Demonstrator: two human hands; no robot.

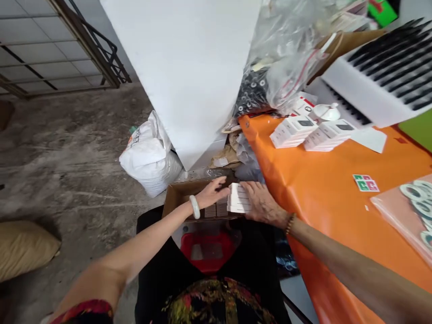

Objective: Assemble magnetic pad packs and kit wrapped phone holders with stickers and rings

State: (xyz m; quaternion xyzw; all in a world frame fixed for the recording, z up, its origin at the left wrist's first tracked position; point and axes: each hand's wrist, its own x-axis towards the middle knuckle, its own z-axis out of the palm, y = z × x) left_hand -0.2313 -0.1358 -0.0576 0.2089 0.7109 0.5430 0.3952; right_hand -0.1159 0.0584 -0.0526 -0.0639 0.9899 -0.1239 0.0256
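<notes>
My right hand (262, 202) is closed around a stack of small white boxes (239, 198) from its right side, above a cardboard carton (173, 198). At the stack's left side is my left hand (212, 193), its fingers apart and their tips close to the boxes. Whether those fingertips touch the stack I cannot tell. Inside the carton, more small boxes (216, 209) stand side by side, partly hidden under my hands. The carton is in front of my lap, beside the orange-covered table (286, 180).
Two stacks of white boxes (293, 130) stand on the table near a white tray of black pieces (378, 85) and plastic bags (293, 67). A sticker sheet (366, 183) lies nearer. White sack (148, 153) on the floor, white panel (189, 67) ahead, red container (205, 247) below.
</notes>
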